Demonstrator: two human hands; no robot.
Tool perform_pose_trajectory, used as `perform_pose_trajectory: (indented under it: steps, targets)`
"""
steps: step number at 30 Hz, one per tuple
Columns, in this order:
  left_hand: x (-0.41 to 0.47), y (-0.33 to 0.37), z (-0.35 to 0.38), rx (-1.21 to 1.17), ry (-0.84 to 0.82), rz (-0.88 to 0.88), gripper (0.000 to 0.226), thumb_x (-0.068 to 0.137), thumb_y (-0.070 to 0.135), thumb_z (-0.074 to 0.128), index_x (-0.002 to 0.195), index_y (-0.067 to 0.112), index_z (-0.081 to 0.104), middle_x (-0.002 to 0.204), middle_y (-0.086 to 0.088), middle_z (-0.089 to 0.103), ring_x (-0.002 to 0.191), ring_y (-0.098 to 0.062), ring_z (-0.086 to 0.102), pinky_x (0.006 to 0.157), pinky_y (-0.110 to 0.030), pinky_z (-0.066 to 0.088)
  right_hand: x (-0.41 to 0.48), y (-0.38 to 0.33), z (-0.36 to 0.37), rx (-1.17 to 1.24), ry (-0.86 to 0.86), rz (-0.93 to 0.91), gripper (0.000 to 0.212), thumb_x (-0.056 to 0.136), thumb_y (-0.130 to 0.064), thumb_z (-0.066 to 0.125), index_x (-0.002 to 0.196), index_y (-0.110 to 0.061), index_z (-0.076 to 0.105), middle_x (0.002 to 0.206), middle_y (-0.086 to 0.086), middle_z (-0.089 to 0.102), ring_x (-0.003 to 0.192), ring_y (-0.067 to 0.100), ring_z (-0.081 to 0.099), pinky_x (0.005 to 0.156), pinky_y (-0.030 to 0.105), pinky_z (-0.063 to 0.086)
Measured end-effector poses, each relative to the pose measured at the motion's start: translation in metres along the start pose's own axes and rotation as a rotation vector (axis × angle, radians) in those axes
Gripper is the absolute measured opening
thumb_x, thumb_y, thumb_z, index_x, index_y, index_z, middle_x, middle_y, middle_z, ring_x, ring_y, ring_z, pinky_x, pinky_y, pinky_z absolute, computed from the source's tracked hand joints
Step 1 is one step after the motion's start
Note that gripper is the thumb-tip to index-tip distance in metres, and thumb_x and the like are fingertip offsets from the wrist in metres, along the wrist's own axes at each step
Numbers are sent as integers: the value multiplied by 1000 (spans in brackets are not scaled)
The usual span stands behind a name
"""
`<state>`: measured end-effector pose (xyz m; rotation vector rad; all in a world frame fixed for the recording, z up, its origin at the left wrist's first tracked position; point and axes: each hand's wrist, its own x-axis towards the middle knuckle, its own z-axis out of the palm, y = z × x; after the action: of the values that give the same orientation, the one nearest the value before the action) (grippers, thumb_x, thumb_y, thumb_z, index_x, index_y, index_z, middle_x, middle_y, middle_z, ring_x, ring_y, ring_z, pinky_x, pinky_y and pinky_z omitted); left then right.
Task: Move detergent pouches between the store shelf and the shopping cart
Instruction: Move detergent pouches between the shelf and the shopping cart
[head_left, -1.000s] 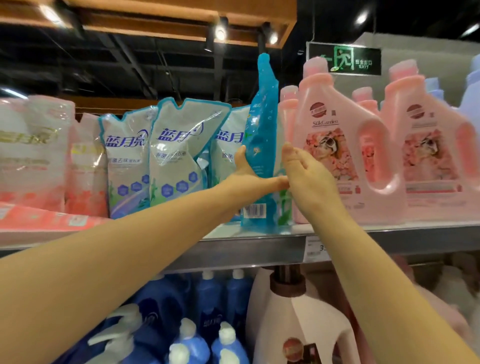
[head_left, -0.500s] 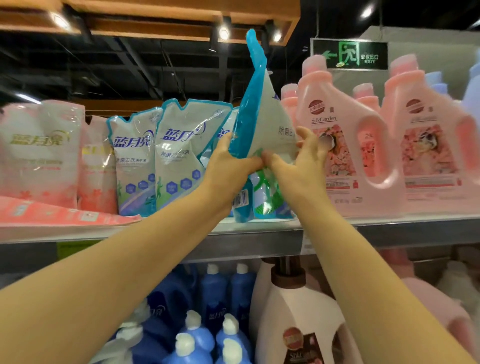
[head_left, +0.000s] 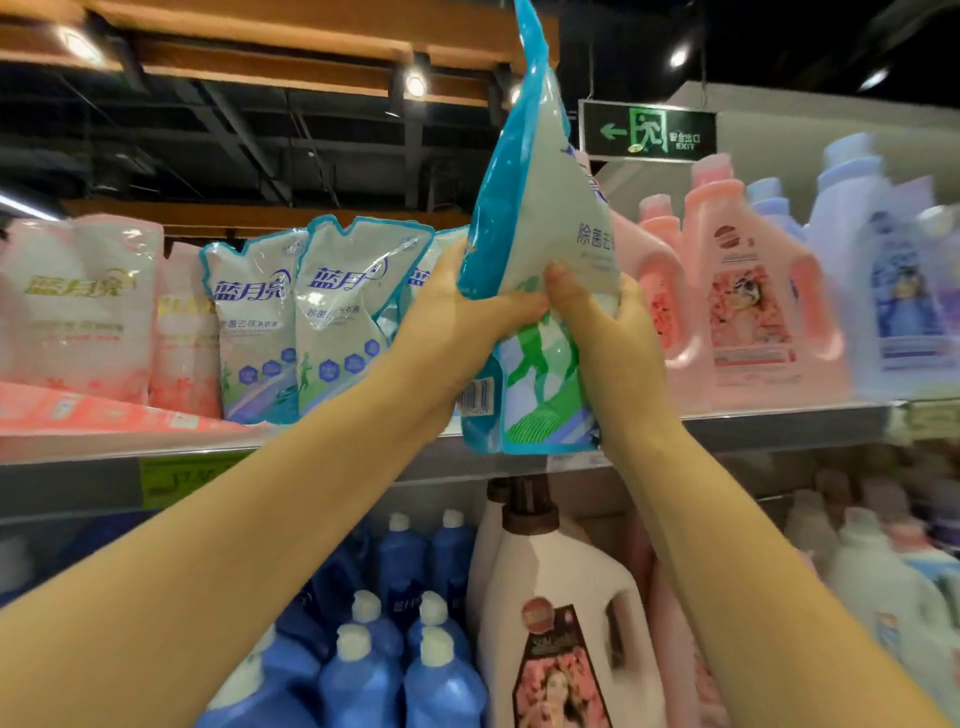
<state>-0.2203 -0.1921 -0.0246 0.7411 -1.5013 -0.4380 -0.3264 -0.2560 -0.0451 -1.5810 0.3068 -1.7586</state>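
On the upper shelf (head_left: 311, 460), at far left, pink refill pouches (head_left: 78, 306) stand leaning back. Next to them is a row of blue-and-white detergent pouches (head_left: 343, 312), faces out and propped on one another, which is probably what keeps such soft packs upright.

The left hand (head_left: 457, 332) reaches up from a nearly straight arm. Its fingers curl round the spine of one more detergent pouch (head_left: 540, 208) and its thumb lies across the front. This pouch is upright and turned edge-on, with its spout high above the row and its base in front of the shelf lip, so it looks lifted clear rather than resting. The right hand (head_left: 608, 343) clasps the opposite side at the same height, thumb on the printed face and fingers wrapped behind.

Both hands grip at the waist, likely because the liquid-filled pack would sag and fold if held by its top. Further right, pink softener bottles (head_left: 743, 301) and lavender bottles (head_left: 883, 291) stand on the same shelf. No cart is in view.
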Motion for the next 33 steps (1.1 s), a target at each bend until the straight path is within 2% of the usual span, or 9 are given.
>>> perform_pose_trajectory:
  steps: [3, 9, 13, 15, 18, 23, 26, 29, 33]
  targets:
    - [-25, 7, 10, -71, -40, -34, 41, 83, 4, 63, 122, 10, 51, 99, -8, 70, 78, -16, 71, 65, -24, 57, -28, -16, -10, -28, 34, 24, 62, 74, -46, 70, 122, -13, 50, 106, 9, 69, 90, 22, 71, 82, 45, 57]
    - [-81, 19, 31, -206, -111, -107, 44, 82, 5, 64, 124, 11, 51, 106, -13, 69, 90, -25, 70, 75, -32, 59, -98, -49, -26, -109, 128, 60, 68, 67, -53, 71, 120, -14, 53, 104, 6, 71, 91, 23, 70, 85, 48, 55]
    - [-129, 21, 54, -270, -172, -148, 57, 68, 13, 70, 122, 14, 52, 104, -10, 70, 90, -24, 70, 78, -35, 57, -164, -75, -47, -249, 233, 105, 73, 62, -59, 67, 120, -18, 52, 102, 0, 70, 91, 16, 70, 82, 40, 57]
    - [-154, 22, 73, -310, -197, -183, 59, 66, 14, 71, 122, 14, 51, 105, -10, 69, 90, -23, 69, 79, -35, 57, -196, -88, -62, -270, 274, 127, 67, 67, -53, 62, 121, -16, 51, 101, -1, 69, 89, 12, 70, 75, 31, 57]
    - [-192, 26, 112, -374, -257, -258, 57, 71, 10, 74, 122, 16, 49, 106, -7, 68, 89, -19, 69, 75, -30, 57, -241, -105, -96, -331, 362, 186, 36, 84, -39, 61, 114, -20, 54, 99, -4, 69, 88, 11, 69, 73, 27, 57]
    - [-256, 25, 206, -413, -399, -388, 54, 64, 19, 69, 115, 16, 52, 106, -10, 69, 94, -27, 68, 86, -43, 54, -316, -134, -179, -424, 541, 275, 19, 88, -34, 60, 105, -27, 55, 98, -4, 68, 89, 15, 68, 76, 32, 56]
    - [-292, 25, 278, -446, -503, -476, 61, 60, 19, 71, 118, 15, 53, 105, -9, 70, 91, -23, 69, 83, -39, 55, -360, -153, -241, -457, 663, 324, 15, 87, -33, 62, 98, -31, 52, 93, -8, 66, 83, 9, 67, 70, 23, 54]
    - [-324, 26, 363, -485, -627, -521, 57, 62, 15, 68, 118, 11, 53, 105, -9, 69, 91, -20, 68, 80, -34, 56, -401, -176, -317, -540, 794, 376, 16, 85, -32, 65, 94, -31, 52, 90, -11, 66, 85, 11, 66, 81, 34, 53]
    - [-370, 27, 473, -529, -754, -616, 62, 62, 14, 69, 121, 6, 52, 107, -11, 69, 92, -22, 68, 79, -32, 57, -449, -209, -412, -569, 917, 436, 23, 87, -24, 63, 108, -21, 54, 91, -9, 66, 74, -2, 64, 69, 16, 52]
